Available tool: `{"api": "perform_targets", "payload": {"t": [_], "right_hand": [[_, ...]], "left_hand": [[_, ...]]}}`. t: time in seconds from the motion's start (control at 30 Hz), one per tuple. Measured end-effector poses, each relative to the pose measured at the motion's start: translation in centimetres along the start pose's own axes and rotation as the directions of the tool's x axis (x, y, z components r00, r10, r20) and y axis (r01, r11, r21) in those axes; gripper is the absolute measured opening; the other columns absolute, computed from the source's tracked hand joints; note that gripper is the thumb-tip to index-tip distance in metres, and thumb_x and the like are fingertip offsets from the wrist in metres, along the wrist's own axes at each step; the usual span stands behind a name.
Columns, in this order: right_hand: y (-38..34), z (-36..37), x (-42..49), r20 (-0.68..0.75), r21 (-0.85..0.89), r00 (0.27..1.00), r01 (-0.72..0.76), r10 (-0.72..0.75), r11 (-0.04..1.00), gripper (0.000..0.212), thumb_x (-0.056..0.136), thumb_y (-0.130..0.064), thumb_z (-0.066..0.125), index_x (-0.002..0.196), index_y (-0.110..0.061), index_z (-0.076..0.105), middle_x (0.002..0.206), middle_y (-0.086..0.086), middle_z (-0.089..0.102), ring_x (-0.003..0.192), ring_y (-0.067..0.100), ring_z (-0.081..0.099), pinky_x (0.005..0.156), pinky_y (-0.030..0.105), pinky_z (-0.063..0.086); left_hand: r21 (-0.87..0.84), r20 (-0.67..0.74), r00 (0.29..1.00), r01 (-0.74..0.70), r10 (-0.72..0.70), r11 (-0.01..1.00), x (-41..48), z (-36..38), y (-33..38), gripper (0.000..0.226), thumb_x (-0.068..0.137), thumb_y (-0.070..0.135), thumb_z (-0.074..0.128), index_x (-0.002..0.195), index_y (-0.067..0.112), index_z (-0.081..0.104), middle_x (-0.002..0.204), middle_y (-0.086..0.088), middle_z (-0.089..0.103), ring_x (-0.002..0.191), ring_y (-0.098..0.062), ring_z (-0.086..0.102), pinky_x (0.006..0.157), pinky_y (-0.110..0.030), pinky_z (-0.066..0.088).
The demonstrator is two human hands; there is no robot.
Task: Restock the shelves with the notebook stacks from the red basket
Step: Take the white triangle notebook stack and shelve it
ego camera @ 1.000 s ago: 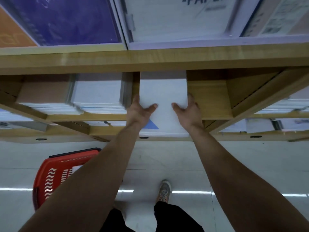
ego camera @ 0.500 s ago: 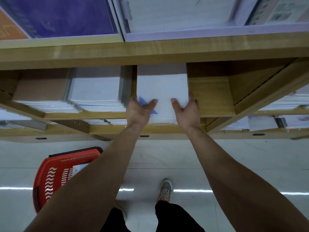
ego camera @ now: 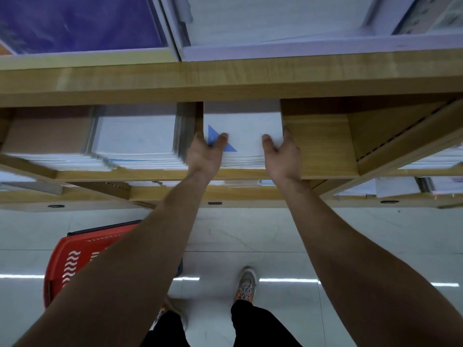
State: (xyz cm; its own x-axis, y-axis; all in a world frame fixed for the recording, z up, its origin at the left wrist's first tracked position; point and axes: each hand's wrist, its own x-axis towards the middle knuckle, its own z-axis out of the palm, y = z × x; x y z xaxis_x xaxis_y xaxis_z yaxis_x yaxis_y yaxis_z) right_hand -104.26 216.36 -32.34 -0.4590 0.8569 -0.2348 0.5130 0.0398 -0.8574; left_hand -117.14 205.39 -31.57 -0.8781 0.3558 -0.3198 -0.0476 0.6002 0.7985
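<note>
A stack of white notebooks (ego camera: 246,128), marked with a blue triangle at its near left corner, is seen lying in the middle compartment of the wooden shelf (ego camera: 323,146). It is grasped at both near corners: the left hand (ego camera: 205,154) is clenched on the left corner with the thumb laid on the top cover, and the right hand (ego camera: 283,156) is clenched on the right corner likewise. Just to the left, two other notebook stacks (ego camera: 135,136) are held in the neighbouring compartment. The red basket (ego camera: 82,259) is set on the tiled floor (ego camera: 250,234) at near left, partly hidden by the left forearm.
</note>
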Motion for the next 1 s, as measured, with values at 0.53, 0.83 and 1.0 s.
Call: {"api": "perform_targets", "payload": {"t": [0.53, 0.83, 1.0], "right_hand": [[0.3, 0.4, 2.3, -0.008, -0.037, 0.999, 0.04, -0.04, 0.999, 0.047, 0.1, -0.036, 0.059, 0.141, -0.016, 0.05, 0.125, 0.003, 0.065, 0.102, 0.014, 0.062, 0.071, 0.015, 0.043], [0.1, 0.2, 1.8, 0.017, -0.039, 1.0, -0.001, 0.002, 0.999, 0.05, 0.099, -0.045, 0.056, 0.141, -0.019, 0.049, 0.122, -0.001, 0.063, 0.101, 0.013, 0.061, 0.075, 0.017, 0.048], [-0.1, 0.0, 1.8, -0.01, -0.063, 0.998, -0.058, 0.058, 0.996, 0.043, 0.098, -0.045, 0.058, 0.13, -0.015, 0.058, 0.118, 0.0, 0.069, 0.099, 0.015, 0.066, 0.064, 0.013, 0.04]], "left_hand": [[-0.061, 0.037, 0.996, -0.078, 0.08, 0.995, 2.4, 0.3, -0.2, 0.048, 0.09, 0.038, 0.074, 0.13, 0.015, 0.061, 0.111, 0.004, 0.07, 0.098, -0.014, 0.067, 0.091, -0.03, 0.053], [0.036, 0.069, 0.997, -0.045, 0.042, 0.998, 1.3, -0.2, 0.8, 0.056, 0.094, 0.043, 0.067, 0.137, 0.014, 0.049, 0.12, -0.002, 0.067, 0.104, -0.02, 0.063, 0.084, -0.025, 0.043], [0.068, -0.007, 0.999, -0.042, 0.042, 0.997, 0.6, 0.1, 1.3, 0.057, 0.089, 0.039, 0.074, 0.133, 0.012, 0.052, 0.116, -0.004, 0.068, 0.101, -0.021, 0.066, 0.08, -0.025, 0.046]]}}
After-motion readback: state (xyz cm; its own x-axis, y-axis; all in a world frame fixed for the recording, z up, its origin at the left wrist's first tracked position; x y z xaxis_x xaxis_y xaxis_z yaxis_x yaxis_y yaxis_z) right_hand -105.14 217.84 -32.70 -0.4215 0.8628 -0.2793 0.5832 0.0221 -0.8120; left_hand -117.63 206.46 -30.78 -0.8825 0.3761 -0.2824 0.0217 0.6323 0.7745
